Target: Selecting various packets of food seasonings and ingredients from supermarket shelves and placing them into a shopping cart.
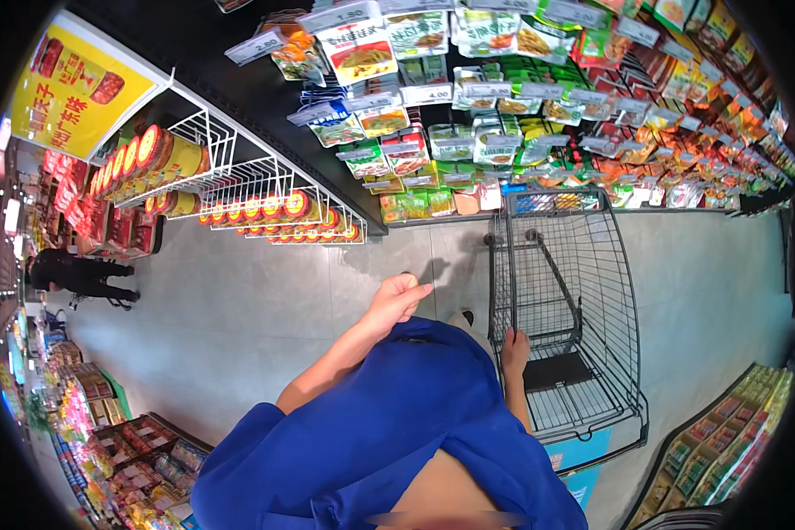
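My left hand (pixel 399 300) is in front of my body above the grey floor, its fingers curled and the thumb stretched to the right, with nothing seen in it. To the right, my right hand (pixel 515 351) rests with curled fingers on the near side rim of a wire shopping cart (pixel 570 278). The cart's basket shows bare wire and a dark flap. Beyond the cart, food packets (pixel 497 142) hang in rows on hooks with price tags.
Jars (pixel 285 205) stand in white wire racks at upper left, below a yellow sign (pixel 79 86). A person in dark clothes (pixel 79 275) is at far left. Stocked shelves (pixel 715 444) are at lower right, and a display of packaged goods (pixel 142 457) at lower left.
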The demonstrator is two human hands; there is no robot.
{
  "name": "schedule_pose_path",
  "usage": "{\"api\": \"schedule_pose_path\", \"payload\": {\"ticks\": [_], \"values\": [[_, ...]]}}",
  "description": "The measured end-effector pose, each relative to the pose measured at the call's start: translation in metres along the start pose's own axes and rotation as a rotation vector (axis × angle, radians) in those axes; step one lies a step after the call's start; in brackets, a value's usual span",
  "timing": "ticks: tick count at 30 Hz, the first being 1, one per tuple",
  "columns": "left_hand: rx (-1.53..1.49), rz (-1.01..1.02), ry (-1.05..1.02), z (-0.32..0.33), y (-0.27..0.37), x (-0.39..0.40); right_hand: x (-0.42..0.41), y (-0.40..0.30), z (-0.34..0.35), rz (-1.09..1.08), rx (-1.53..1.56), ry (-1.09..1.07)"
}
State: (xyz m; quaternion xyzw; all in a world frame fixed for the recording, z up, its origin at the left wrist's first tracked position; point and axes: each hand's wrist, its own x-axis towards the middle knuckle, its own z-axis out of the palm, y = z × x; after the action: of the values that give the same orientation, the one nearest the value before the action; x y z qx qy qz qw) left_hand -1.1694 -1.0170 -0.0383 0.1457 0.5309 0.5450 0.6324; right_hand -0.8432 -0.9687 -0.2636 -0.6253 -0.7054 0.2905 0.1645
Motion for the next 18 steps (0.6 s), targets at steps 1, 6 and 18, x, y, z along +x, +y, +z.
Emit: {"api": "schedule_pose_path", "payload": {"ticks": [1,6,18], "values": [[-0.018,0.004,0.009,-0.011,0.006,0.001,-0.002,-0.005,0.002,-0.007,-0.009,0.007],[-0.032,0.108,0.041,-0.071,0.031,0.007,0.009,-0.041,0.009,-0.061,-0.138,0.127],[-0.006,0.189,0.000,-0.177,0.093,0.022,0.188,-0.546,0.018,-0.805,0.561,-0.018]]}}
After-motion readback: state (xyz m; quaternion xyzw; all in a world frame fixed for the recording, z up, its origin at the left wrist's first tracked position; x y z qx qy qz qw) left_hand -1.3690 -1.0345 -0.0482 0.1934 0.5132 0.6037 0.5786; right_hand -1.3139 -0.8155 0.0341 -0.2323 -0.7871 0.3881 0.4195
